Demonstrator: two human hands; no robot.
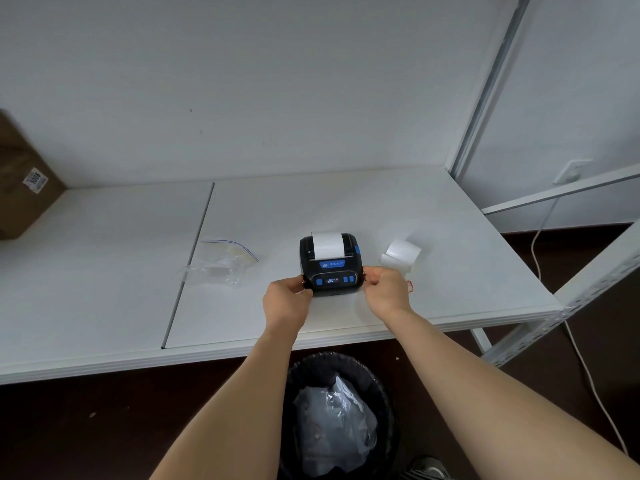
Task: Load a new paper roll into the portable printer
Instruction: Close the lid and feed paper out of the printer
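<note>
A black portable printer (331,268) with blue buttons sits on the white table (346,202). A strip of white paper (327,244) comes out of its top and lies over the lid. My left hand (285,299) grips the printer's near left corner. At the near right corner my right hand (386,292) holds the other side. A loose white paper roll (401,254) lies on the table just right of the printer, partly unwound.
A clear zip bag (221,263) lies left of the printer, beside a seam in the table. A brown cardboard box (24,188) stands at far left. Below the table edge is a black bin (337,417) with plastic inside. A white cable (540,244) hangs at right.
</note>
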